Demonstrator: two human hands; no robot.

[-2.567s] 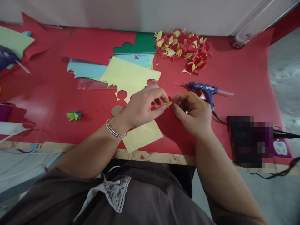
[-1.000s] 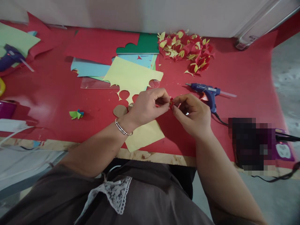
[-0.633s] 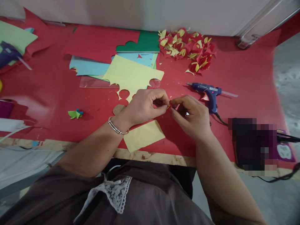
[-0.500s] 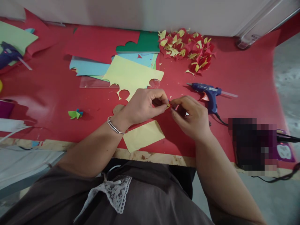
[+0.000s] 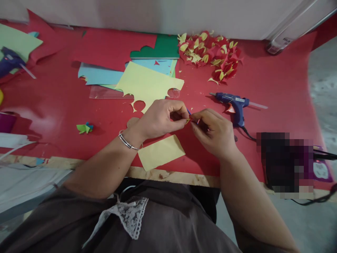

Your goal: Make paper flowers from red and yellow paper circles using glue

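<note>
My left hand (image 5: 167,116), with a silver bangle at the wrist, pinches a small yellow paper piece (image 5: 187,121) between thumb and forefinger. My right hand (image 5: 214,130) meets it there, its thumb and fingers closed at the other side of the piece. A bit of blue shows between the fingertips; whether it belongs to the piece I cannot tell. Below the hands lies a plain yellow paper rectangle (image 5: 162,153). Left of them, partly behind my left hand, are a brownish disc (image 5: 133,122) and a yellow sheet (image 5: 147,82) with round cut-outs.
A blue glue gun (image 5: 234,102) lies to the right, its cord running to a blurred dark block (image 5: 281,161). Red-and-yellow paper flowers (image 5: 207,52) are heaped at the back. Coloured sheets (image 5: 113,45) and a green-blue paper piece (image 5: 84,128) lie leftward; another glue gun (image 5: 10,61) is far left.
The fingertips have shifted slightly around the small yellow piece, and more blue shows between them. Both hands stay in nearly the same place.
</note>
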